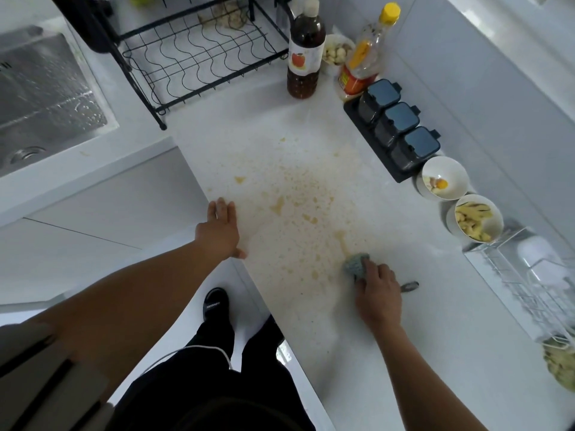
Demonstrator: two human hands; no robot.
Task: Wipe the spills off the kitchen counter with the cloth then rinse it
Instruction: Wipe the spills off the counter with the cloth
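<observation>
The right hand [378,293] presses a blue-grey cloth [354,265] onto the white tabletop [404,353], fingers curled over it, at the near end of a yellowish streak. The left hand [221,228] lies flat on the tabletop's left edge, fingers straight and holding nothing. Yellowish spills [295,206] speckle the surface between and beyond the hands. Along the right wall stand three dark lidded jars [398,135] and two white bowls [445,178]. The wet sink [46,98] sits far left, beside a black wire rack [199,57].
</observation>
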